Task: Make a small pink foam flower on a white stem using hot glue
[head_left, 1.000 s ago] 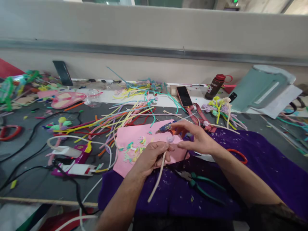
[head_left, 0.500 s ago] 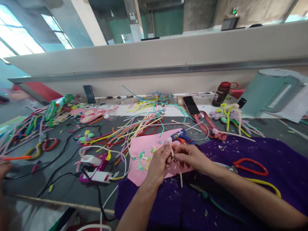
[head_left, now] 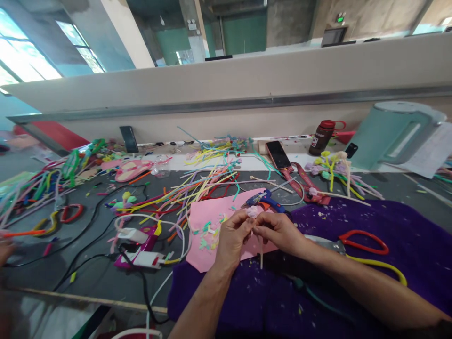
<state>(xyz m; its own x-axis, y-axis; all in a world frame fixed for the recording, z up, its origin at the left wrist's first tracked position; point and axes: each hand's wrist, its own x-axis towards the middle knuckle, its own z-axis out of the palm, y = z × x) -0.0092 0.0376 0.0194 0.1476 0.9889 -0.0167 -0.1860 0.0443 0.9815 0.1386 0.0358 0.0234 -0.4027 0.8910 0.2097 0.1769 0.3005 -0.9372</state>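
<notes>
Over a pink sheet (head_left: 205, 214), both hands meet at a small pale pink-lilac flower (head_left: 252, 212) with a whitish stem (head_left: 262, 256) hanging below. My left hand (head_left: 235, 231) pinches the flower's base from the left. From the right, the fingers of my right hand (head_left: 277, 229) are pressed together at the same spot; the fingers partly hide the stem. Just behind them lies a blue glue gun (head_left: 270, 201) with an orange part. Small green, yellow and white clippings (head_left: 211, 235) are scattered on the sheet.
Purple cloth (head_left: 416, 235) spreads at right under red-and-yellow-handled scissors (head_left: 365, 242). Fuzzy stems (head_left: 208, 181), a phone (head_left: 278, 154), a bottle (head_left: 322, 137) and a kettle (head_left: 393, 136) stand or lie behind. A power strip (head_left: 141, 252) with cables is at left. Another person's hand (head_left: 5, 249) shows at the left edge.
My hands have closed in on the flower's base, and the flower sits slightly lower and further right. The stem now hangs straighter. The whole view has shifted slightly.
</notes>
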